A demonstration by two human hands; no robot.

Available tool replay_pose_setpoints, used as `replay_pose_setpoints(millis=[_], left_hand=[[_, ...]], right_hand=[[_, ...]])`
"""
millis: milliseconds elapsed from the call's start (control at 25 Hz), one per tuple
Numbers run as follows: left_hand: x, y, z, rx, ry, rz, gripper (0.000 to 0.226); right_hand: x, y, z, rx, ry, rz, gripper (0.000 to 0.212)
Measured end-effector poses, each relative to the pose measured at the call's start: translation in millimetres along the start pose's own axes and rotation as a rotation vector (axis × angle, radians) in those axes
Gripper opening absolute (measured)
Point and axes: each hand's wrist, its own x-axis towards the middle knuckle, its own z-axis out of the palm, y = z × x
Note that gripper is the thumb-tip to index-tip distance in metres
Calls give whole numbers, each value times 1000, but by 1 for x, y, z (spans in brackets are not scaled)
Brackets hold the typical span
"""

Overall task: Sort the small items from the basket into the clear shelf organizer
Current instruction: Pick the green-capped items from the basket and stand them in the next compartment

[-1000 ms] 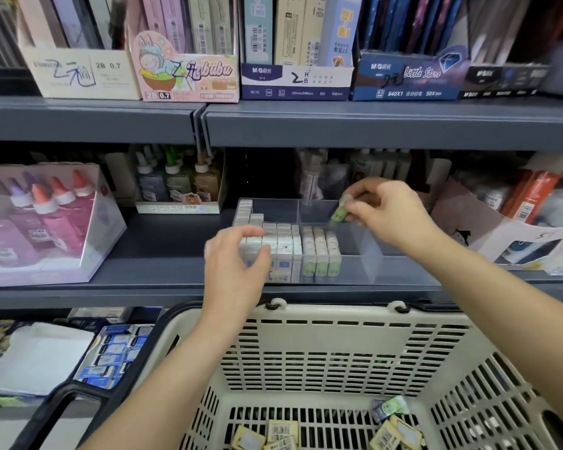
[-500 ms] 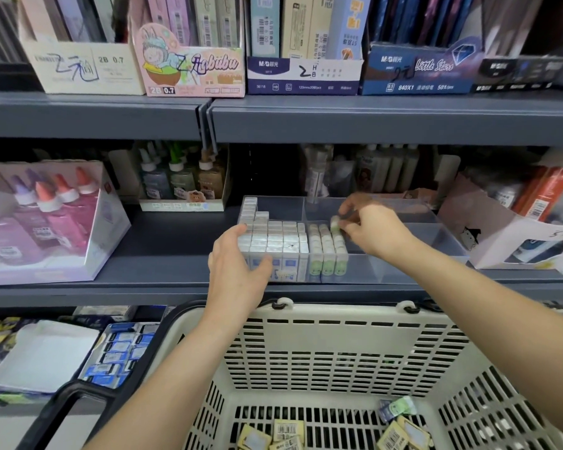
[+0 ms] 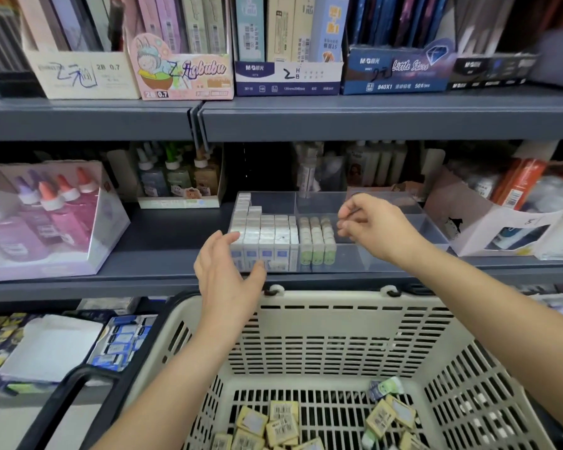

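Note:
A clear shelf organizer stands on the middle shelf, with rows of white-and-blue erasers at its left and rows of green-tipped erasers beside them. My left hand hovers in front of the organizer's left end with relaxed fingers, holding nothing. My right hand is above the organizer's bare right compartments, fingers loosely curled and holding nothing. Below, the cream basket holds several yellow packaged erasers and a green-tipped one.
A pink box of glue bottles stands left on the shelf, a white carton right. A small box of bottles sits behind. Pencil-lead boxes line the upper shelf. The basket's black handle lies at lower left.
My right hand set the green-tipped eraser into the row, let go and lifted away to the right. My left hand drew back from the white erasers toward the basket.

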Motion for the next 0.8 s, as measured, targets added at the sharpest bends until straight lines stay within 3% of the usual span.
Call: replay_pose_setpoints(millis=[120,240,320,400,520,680,800], left_hand=[[-25,11,-7,34,-137,117,51],[-45,15,-22,152,-397,219,49],[-57,5,-39,270,-580,173,47],[-68,-12,-54,355,-695,51,44],[-82,-32,-64,305,-746,-117,36],[-86,-43,-65,328,-767,-92,33],[-78,-45,-64,356,-747,-75,31]], right_hand=[[-51,-2,9,182,-27,-103,31],[-100,2,47,101,-279,-148,23],[-123,4,78,-3,-492,-179,16],[-137,5,110,-93,-626,-245,21],[-156,3,162,-166,-760,-334,22],[-183,1,218,-424,-976,-556,31],[-193,9,231,-574,-943,-696,38]])
